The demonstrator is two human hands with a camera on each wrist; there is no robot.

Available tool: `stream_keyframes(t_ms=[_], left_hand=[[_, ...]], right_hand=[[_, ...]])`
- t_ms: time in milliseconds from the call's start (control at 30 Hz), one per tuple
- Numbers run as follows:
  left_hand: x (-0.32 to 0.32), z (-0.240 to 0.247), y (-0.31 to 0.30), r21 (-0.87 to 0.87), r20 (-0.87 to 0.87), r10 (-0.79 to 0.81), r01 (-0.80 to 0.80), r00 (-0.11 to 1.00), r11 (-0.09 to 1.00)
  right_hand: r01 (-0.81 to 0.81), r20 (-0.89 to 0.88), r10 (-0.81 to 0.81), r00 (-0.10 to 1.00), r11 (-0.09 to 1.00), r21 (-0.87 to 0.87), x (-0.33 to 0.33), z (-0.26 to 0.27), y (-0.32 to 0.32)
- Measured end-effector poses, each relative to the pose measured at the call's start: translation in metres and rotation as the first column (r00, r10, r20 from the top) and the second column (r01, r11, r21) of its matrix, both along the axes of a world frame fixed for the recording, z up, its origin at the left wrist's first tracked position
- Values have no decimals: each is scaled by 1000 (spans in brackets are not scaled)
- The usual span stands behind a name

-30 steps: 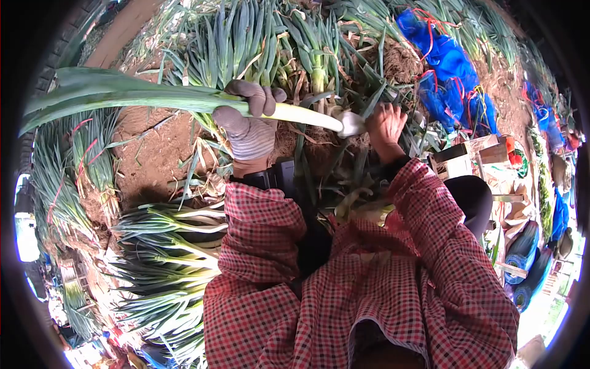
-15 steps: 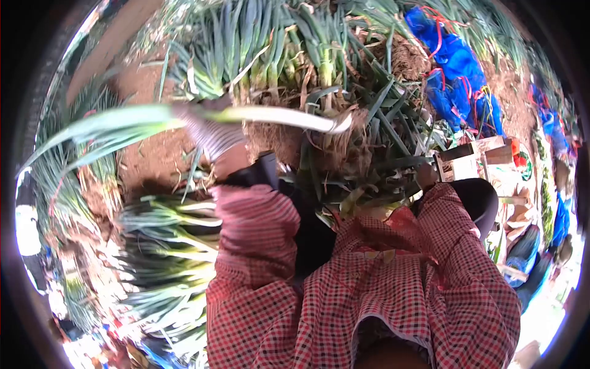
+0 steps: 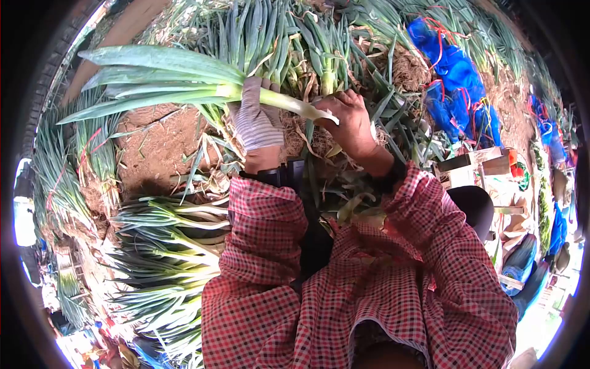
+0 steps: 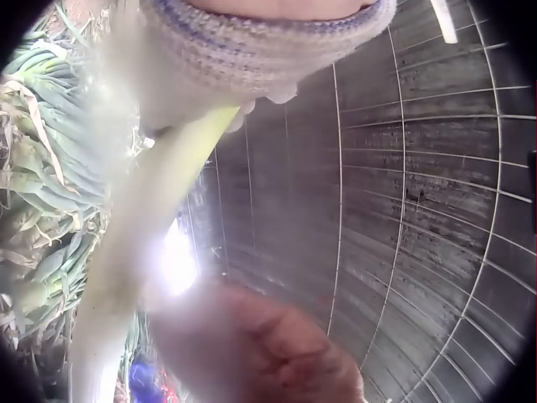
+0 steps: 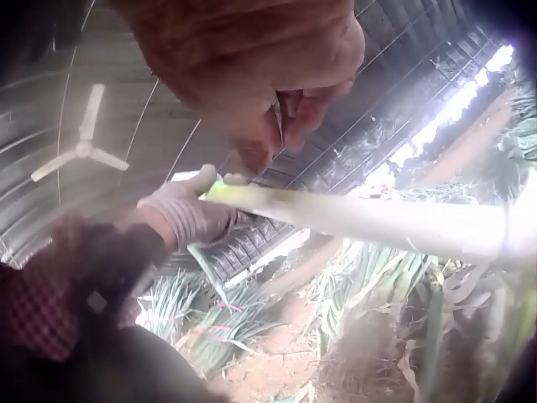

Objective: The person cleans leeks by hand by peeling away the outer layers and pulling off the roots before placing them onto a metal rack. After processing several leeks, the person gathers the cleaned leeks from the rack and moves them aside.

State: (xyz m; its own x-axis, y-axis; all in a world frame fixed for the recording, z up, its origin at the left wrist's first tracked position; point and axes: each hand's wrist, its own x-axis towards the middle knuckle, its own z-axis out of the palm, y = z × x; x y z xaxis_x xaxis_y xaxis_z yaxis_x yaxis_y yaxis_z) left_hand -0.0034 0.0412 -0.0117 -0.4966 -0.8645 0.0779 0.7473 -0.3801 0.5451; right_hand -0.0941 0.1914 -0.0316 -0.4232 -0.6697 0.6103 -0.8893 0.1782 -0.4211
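My left hand (image 3: 257, 120), in a striped knit glove, grips a long green onion (image 3: 286, 103) around its stalk. The green leaves spread out to the left, and the pale stalk points right. At its white end is my bare right hand (image 3: 353, 123), thumb and fingers curled about the tip in the head view. The right wrist view has those curled fingers (image 5: 260, 147) close over the pale stalk (image 5: 377, 220). In the left wrist view the stalk (image 4: 159, 189) slants down from the glove (image 4: 243, 67), and the right hand (image 4: 260, 344) looks blurred beside it.
Upright green onions (image 3: 255, 43) stand beyond my hands, roots downward. More lie in a row (image 3: 178, 252) at lower left, and tied bundles (image 3: 92, 147) lie at far left. Blue netting (image 3: 452, 67) and a wooden crate (image 3: 470, 161) are at right.
Half a second ago my left hand swung left with the green onion while my right hand was low at right, away from it. Both hands are now together at the stalk.
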Motion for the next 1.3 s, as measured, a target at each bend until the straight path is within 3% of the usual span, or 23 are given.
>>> stream_keyframes(t_ms=[167,267,467,667,767,800,833,900,967,1033,1067,1100,1167,1200,1233,1267,1300], left_hand=[[-3,3,7,40,70,-1,-2,998,999],[-9,-1,8,-33,5,-43,44,999,999],[-8,-4,5,-76,-51,-138,134,989,988],[-5,0,4,-87,-26,-154,151,988,985],[-5,-5,-5,-63,-52,-130,127,990,990],[-3,-5,-7,-51,-52,-109,107,993,993],[-2,-3,-9,-41,-52,-87,85,995,996],[1,1,-10,-21,-40,-38,37,998,999],[5,4,-11,-2,-51,3,-3,999,1000],[7,3,-17,30,-16,78,-78,997,997],[6,1,-19,25,-1,137,-137,991,990],[7,1,-19,18,12,195,-195,981,981],[5,0,-17,-8,-10,229,-229,973,973],[3,-3,-16,-31,-15,243,-243,970,970],[-1,-5,-13,-55,-19,251,-252,968,966],[-2,6,1,2,31,267,-267,963,964],[-7,4,8,-1,22,251,-251,968,968]], right_hand=[[26,28,-25,999,999,-35,1,-8,-6],[33,55,-29,998,997,-64,4,-9,-9],[-5,297,21,955,999,-54,6,-9,-9],[-138,91,144,985,988,-73,7,-6,1],[-184,134,213,968,962,-203,5,-13,17],[-258,362,372,855,910,-326,3,-19,22],[-231,605,488,630,861,-454,6,-21,32],[-30,731,648,215,752,-658,0,-33,60],[86,755,607,250,763,-641,-17,-52,98],[205,828,454,329,822,-532,-45,-86,144],[334,908,-1,419,930,-153,-70,-119,181],[489,780,-454,431,844,221,-86,-142,204],[478,463,-688,560,724,497,-81,-145,210],[492,268,-747,609,620,611,-79,-145,213],[588,-179,-560,809,778,220,-56,-138,181],[573,-106,-579,808,732,369,-31,-111,144],[408,-44,-413,910,872,271,-10,-84,106]])
